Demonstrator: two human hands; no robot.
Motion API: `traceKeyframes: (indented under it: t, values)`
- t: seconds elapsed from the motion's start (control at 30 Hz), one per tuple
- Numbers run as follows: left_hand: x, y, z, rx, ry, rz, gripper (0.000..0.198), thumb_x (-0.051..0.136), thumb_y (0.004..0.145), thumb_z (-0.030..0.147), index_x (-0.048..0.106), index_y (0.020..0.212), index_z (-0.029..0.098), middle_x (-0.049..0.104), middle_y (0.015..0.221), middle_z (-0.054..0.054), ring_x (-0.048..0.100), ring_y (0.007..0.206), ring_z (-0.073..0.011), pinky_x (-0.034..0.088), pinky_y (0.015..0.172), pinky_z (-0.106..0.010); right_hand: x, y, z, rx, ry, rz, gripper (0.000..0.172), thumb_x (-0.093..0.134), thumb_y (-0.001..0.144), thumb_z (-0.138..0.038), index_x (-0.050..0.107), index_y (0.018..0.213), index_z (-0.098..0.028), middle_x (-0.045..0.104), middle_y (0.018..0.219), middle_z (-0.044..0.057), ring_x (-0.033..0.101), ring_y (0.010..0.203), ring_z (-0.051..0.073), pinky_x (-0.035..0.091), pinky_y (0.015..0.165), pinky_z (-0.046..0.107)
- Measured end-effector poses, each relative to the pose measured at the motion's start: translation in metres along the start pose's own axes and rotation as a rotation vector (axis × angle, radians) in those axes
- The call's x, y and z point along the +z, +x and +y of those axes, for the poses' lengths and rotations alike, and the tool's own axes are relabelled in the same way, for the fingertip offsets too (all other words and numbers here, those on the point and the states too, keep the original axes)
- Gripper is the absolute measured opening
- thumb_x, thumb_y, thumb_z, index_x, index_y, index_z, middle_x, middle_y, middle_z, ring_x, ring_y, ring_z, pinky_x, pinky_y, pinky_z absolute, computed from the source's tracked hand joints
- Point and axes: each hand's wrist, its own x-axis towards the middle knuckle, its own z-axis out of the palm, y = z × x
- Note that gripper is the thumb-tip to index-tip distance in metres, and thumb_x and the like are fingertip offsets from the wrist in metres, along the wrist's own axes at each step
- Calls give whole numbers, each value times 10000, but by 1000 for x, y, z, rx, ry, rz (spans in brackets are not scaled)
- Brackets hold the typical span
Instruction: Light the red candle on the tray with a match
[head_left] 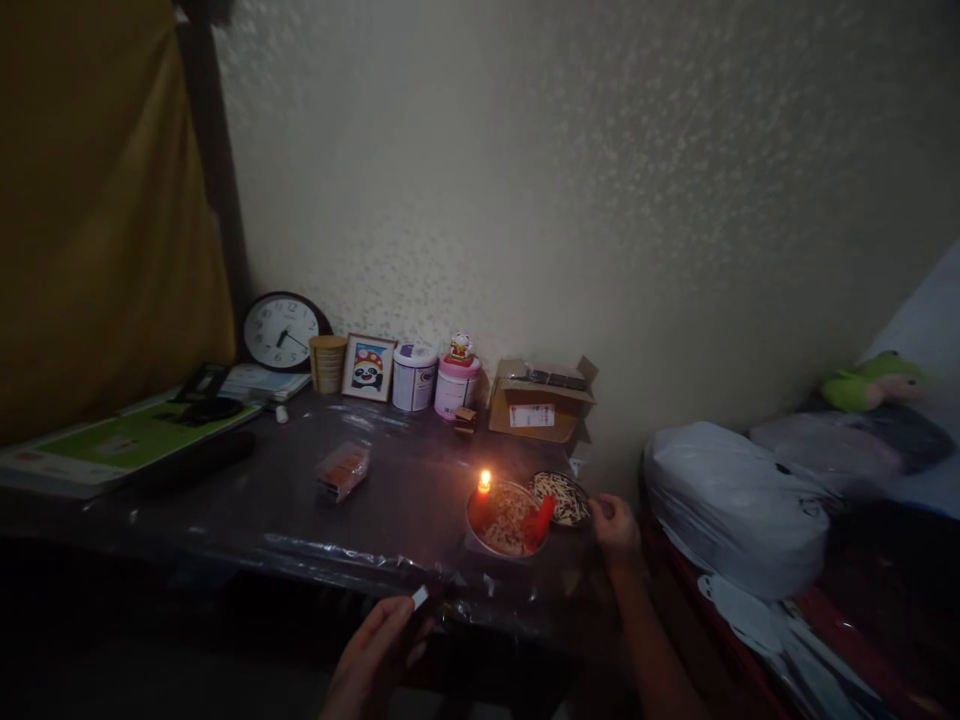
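Note:
My left hand (pixel 382 635) is closed at the table's front edge, its thumb and fingers around a small object with a white end (pixel 420 598). My right hand (pixel 616 522) is closed in a pinch at the right rim of a round dish of matchsticks (pixel 570 490), many of them dark-tipped. What lies between those fingertips is too small to make out. Left of that dish stands a round tray filled with a grainy, speckled material (pixel 506 518). In it a red candle (pixel 482 500) burns upright, and a second red piece (pixel 541 522) leans unlit at the right side.
A plastic-wrapped reddish pack (pixel 343 468) lies on the plastic-covered table (pixel 277 500). Along the wall stand a clock (pixel 283 332), a yellow cup (pixel 327 364), a framed panda picture (pixel 368 368), two tins (pixel 415 378) and an open cardboard box (pixel 532 410). White bags (pixel 735 490) sit at right.

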Motion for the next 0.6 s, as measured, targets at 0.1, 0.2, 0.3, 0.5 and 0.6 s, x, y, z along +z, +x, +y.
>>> traceKeyframes:
  t: [0.1, 0.2, 0.3, 0.5, 0.6]
  values:
    - [-1, -3, 1, 7, 20, -42, 394, 675, 581, 546, 628, 769, 203, 698, 865, -60, 604, 895, -253, 430, 791, -364, -23, -26, -17, 4, 47, 29, 438, 436, 703, -560, 568, 807, -155, 635, 838, 120, 589, 740, 217, 456, 687, 306]
    - [-2, -6, -2, -19, 46, -99, 351, 672, 627, 508, 638, 785, 197, 691, 873, -59, 600, 908, -238, 429, 792, -343, -46, -76, -49, -50, 107, -82, 363, 446, 779, -524, 586, 808, -190, 642, 763, 51, 590, 706, 187, 460, 647, 259]
    - [-1, -8, -5, -1, 78, -124, 322, 689, 635, 470, 643, 763, 178, 678, 809, -54, 605, 843, -218, 433, 742, -305, -52, -137, -89, -147, 145, -310, 272, 466, 830, -449, 614, 816, -221, 647, 743, 14, 589, 678, 168, 459, 602, 231]
    - [7, -18, -10, 222, 239, -198, 309, 724, 599, 434, 645, 721, 161, 641, 697, -25, 567, 700, -173, 420, 668, -264, -29, -214, -120, -362, 431, -602, 190, 470, 876, -315, 584, 993, -218, 629, 953, 24, 604, 899, 151, 474, 812, 218]
    - [8, -20, -13, 263, 287, -221, 292, 715, 614, 422, 625, 724, 167, 641, 726, -19, 570, 711, -171, 420, 667, -258, -22, -224, -111, -371, 460, -677, 203, 482, 872, -299, 564, 1034, -208, 621, 997, 41, 599, 941, 155, 471, 844, 227]
